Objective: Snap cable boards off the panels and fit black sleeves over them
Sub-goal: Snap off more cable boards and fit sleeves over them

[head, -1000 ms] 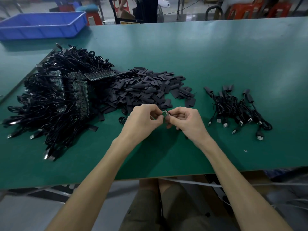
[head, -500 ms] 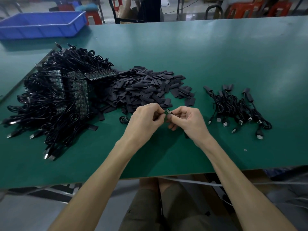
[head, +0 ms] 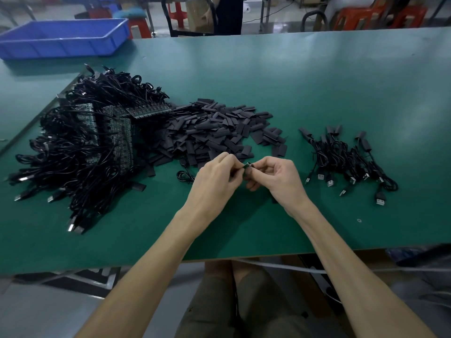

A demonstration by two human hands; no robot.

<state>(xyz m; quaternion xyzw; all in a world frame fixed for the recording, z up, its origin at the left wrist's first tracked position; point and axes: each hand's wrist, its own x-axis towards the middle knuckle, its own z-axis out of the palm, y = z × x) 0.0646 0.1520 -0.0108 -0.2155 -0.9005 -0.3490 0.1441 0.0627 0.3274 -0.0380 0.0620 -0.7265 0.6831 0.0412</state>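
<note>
My left hand (head: 217,176) and my right hand (head: 275,178) meet above the green table (head: 317,81), both pinching one small green cable board (head: 247,165) between their fingertips. Its thin black cable (head: 184,176) coils on the table just left of my left hand. A heap of flat black sleeves (head: 214,130) lies right behind my hands. Panels of boards (head: 117,135) sit buried in a big tangle of black cables (head: 80,147) at the left. A small pile of sleeved cables (head: 346,159) lies at the right.
A blue plastic bin (head: 63,37) stands at the table's far left corner. Red stools and a black chair frame stand beyond the far edge. The table's near edge runs just under my forearms.
Both hands have stayed together on the small board, shifting slightly away from me toward the sleeve heap; the fingers have reworked their pinch a little.
</note>
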